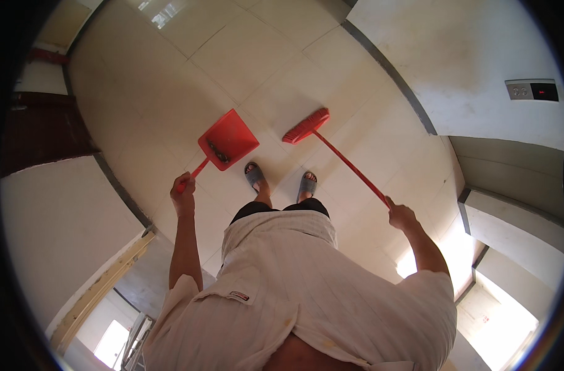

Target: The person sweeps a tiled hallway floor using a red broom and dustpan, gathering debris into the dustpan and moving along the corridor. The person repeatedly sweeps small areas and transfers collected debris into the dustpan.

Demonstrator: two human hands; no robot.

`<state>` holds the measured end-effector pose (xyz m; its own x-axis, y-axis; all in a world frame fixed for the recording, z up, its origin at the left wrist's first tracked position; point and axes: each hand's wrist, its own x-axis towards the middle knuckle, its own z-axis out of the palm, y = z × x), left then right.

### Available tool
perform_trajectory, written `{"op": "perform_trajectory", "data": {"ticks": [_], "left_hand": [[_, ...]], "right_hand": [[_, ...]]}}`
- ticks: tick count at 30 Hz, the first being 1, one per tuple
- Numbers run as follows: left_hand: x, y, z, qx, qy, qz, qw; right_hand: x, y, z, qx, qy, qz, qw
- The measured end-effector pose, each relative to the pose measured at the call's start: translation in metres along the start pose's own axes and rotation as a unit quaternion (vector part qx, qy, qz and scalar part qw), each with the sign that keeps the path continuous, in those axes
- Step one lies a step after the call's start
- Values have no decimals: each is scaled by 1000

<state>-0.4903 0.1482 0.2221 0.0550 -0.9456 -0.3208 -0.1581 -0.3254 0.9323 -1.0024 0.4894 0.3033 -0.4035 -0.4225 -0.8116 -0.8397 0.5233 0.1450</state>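
Observation:
My left hand point(183, 189) is closed round the short handle of a red plastic dustpan point(233, 135), held out in front and to the left of my feet. Dark debris point(218, 152) lies inside the pan, towards its handle end. On the other side, my right hand point(401, 216) grips the upper end of the long red stick of a broom point(307, 126). The broom's head, with red bristles, is right of the dustpan and apart from it. Whether the broom or the pan touches the floor, I cannot tell.
Beige tiles cover the floor point(282, 74). A wall with a dark baseboard point(393, 74) and a lift call panel point(532, 90) runs along the right. At the left are a dark red door point(45, 130) and a pale wall. My sandalled feet stand below the tools.

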Motion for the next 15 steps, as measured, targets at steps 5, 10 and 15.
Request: {"op": "perform_trajectory", "data": {"ticks": [5,10,15], "left_hand": [[26,-50,13,17,-39,54,998],[34,-45,58,64,-105,84,989],[34,-36,111,143,-109,172,968]], "right_hand": [[-49,-29,-3,300,8,48,953],[-39,-72,19,593,5,90,800],[8,-111,10,661,13,46,749]]}}
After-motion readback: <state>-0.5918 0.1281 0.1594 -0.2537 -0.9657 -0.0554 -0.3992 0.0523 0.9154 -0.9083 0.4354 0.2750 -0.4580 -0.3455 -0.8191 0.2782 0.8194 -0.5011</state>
